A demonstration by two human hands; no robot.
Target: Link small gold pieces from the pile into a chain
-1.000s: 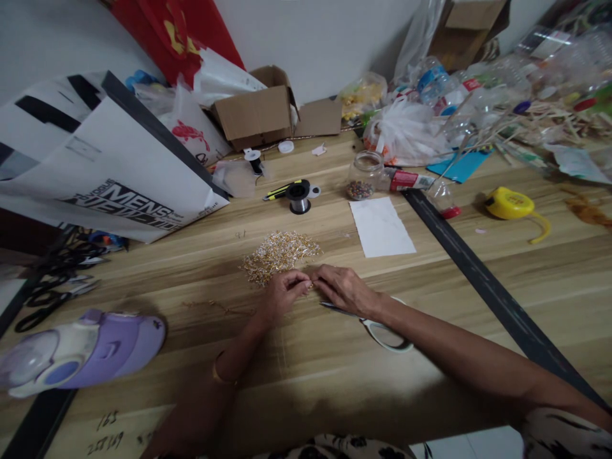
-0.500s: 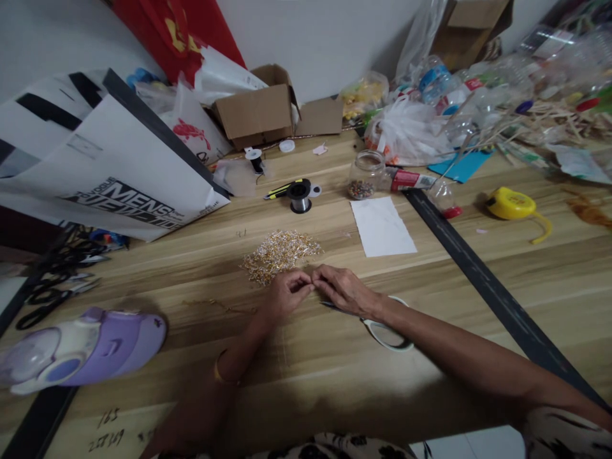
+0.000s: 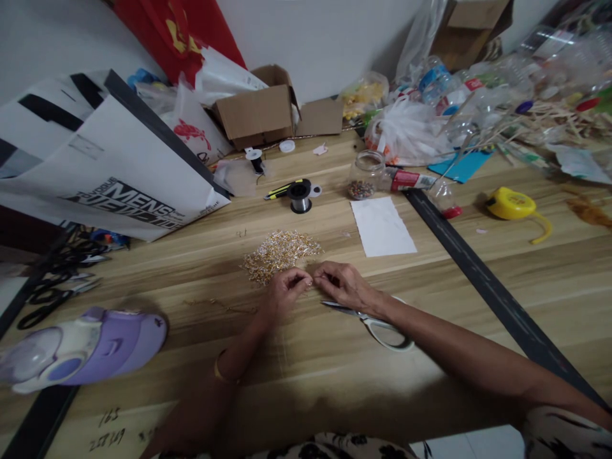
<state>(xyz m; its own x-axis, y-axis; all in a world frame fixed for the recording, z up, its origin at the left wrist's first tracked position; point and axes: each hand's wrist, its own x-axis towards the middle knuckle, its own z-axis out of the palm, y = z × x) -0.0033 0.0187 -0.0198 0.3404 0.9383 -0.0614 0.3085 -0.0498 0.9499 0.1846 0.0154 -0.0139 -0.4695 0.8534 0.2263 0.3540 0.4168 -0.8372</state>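
My left hand [image 3: 288, 286] is closed in a pinch just in front of a pile of small gold and silvery pieces [image 3: 282, 252]. What its fingertips grip is too small to make out. Close by on the right, my right hand [image 3: 342, 284] is also pinched, its fingertips a small gap from the left ones; anything in them cannot be told. White-handled scissors [image 3: 382, 328] lie on the wooden table, partly under my right wrist. A thin gold chain-like strand [image 3: 220, 306] lies left of my left hand.
Behind the pile stand a wire spool [image 3: 300, 196] and a yellow-black cutter [image 3: 277, 190]. White paper [image 3: 383, 226], a jar of beads [image 3: 363, 178] and a yellow tape measure [image 3: 511, 203] are to the right. A purple bottle [image 3: 109, 344], black scissors [image 3: 45, 303] and a paper bag [image 3: 129, 166] sit left.
My fingertips, touching before, are now slightly apart. The right hand has shifted a little to the right and away from the scissors' blades, which show more.
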